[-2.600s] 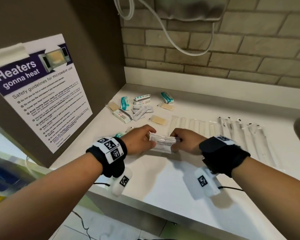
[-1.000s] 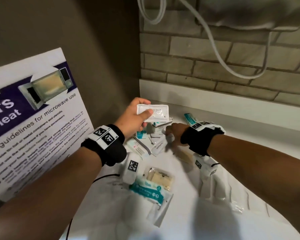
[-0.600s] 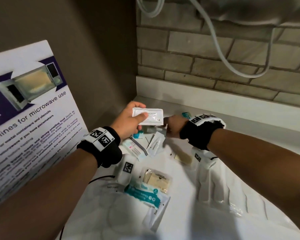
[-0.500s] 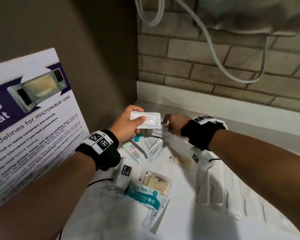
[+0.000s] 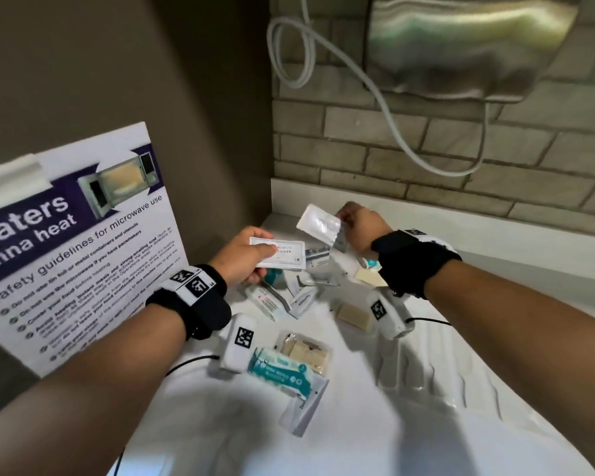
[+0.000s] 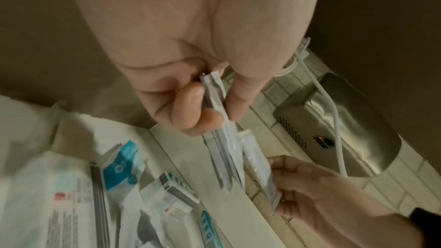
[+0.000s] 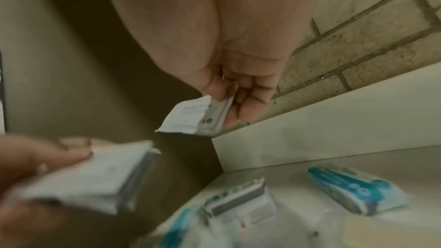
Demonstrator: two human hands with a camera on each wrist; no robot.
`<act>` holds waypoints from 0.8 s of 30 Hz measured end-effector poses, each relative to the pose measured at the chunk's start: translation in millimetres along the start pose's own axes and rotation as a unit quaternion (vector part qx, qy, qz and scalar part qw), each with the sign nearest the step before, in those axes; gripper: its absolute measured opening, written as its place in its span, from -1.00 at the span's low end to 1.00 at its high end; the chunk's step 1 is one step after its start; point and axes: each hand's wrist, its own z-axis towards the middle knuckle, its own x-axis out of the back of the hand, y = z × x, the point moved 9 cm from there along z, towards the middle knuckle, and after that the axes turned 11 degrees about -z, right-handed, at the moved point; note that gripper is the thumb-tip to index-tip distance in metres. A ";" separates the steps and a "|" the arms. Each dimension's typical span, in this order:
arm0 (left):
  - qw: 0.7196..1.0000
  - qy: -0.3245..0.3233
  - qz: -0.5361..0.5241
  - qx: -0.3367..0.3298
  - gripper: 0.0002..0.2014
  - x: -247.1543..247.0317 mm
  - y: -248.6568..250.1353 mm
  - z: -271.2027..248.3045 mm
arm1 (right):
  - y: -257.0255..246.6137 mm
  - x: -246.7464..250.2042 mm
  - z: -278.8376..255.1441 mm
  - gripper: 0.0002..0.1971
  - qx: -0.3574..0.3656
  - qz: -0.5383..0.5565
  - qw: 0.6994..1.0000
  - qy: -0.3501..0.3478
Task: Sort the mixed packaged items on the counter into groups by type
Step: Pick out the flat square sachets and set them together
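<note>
Sachets: two flat white packets are in the air, one in each of the hands, both above the mixed heap on the counter point(image 5: 409, 438).
Left hand point(image 5: 243, 257): thumb on top and fingers underneath pinch a white printed sachet point(image 5: 282, 253) by its near end, held almost level; the left wrist view shows it edge-on and suggests more than one packet pressed together, though I cannot tell the count.
Right hand point(image 5: 361, 225): fingertips pinch one corner of a second white sachet point(image 5: 318, 224), which hangs tilted, just beyond and right of the left hand's packet, not touching it.
Likely reason: the two look alike, so the right hand probably carries its find to join the left hand's, which serves as the collecting grip for this type.
Heap: under and between the hands lie teal-printed packs point(image 5: 280, 371), a clear pack of beige pieces point(image 5: 306, 348), a beige square point(image 5: 352, 312) and slim white sachets, unsorted.
Beside the right forearm: clear long wrappers point(image 5: 426, 369) lie side by side, seemingly an already grouped type.
Change: half a second ago the right hand was low at the heap, picking among the packets; now it is raised with a sachet clear of the counter. The left hand's grip is as it was.
</note>
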 end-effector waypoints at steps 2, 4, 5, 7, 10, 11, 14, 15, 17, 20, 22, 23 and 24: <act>1.000 -0.006 -0.006 0.018 -0.83 -8.3 -3.9 -3.8 | -7.0 12.4 -5.6 -0.75 -0.006 0.076 0.997 0.025; 0.999 -0.010 -0.029 0.026 -0.86 -16.0 -4.7 -6.7 | -20.8 16.4 -13.6 -0.77 0.016 0.115 0.993 0.016; 0.998 -0.012 -0.049 0.030 -0.86 -19.3 -4.6 -7.7 | -28.3 15.2 -17.6 -0.78 0.033 0.115 0.993 0.003; 0.995 -0.022 -0.092 0.034 -0.84 -25.0 -1.4 -11.2 | -39.9 9.3 -26.7 -0.79 0.061 0.085 0.994 -0.023; 0.991 -0.033 -0.128 0.031 -0.78 -27.3 3.9 -16.7 | -46.2 -1.4 -34.9 -0.86 0.081 0.063 0.994 -0.043; 0.990 -0.034 -0.137 0.031 -0.76 -26.9 3.5 -17.3 | -46.1 -2.8 -36.0 -0.89 0.081 0.061 0.994 -0.042; 0.986 -0.030 -0.158 0.037 -0.67 -22.2 -2.2 -19.2 | -46.3 -6.3 -38.0 -0.92 0.081 0.059 0.994 -0.049; 0.985 -0.031 -0.164 0.038 -0.64 -21.3 -3.8 -19.1 | -47.7 -7.6 -39.0 -0.93 0.084 0.060 0.993 -0.054; 0.982 -0.049 -0.177 0.045 -0.56 -23.6 -5.3 -19.8 | -52.8 -10.9 -41.3 -0.93 0.095 0.058 0.992 -0.061; 0.978 -0.088 -0.176 0.072 -0.43 -32.3 -5.8 -21.1 | -59.5 -11.8 -42.6 -0.85 0.112 0.011 0.993 -0.045; 0.981 -0.091 -0.156 0.065 -0.61 -34.6 -2.8 -20.2 | -60.4 -9.7 -41.9 -0.82 0.114 -0.012 0.993 -0.026; 0.985 -0.086 -0.141 0.058 -0.73 -34.9 -1.6 -19.3 | -59.3 -8.6 -41.0 -0.83 0.113 -0.014 0.993 -0.020; 0.987 -0.079 -0.128 0.051 -0.86 -35.3 -1.0 -18.0 | -57.1 -8.5 -40.1 -0.85 0.109 -0.014 0.994 -0.019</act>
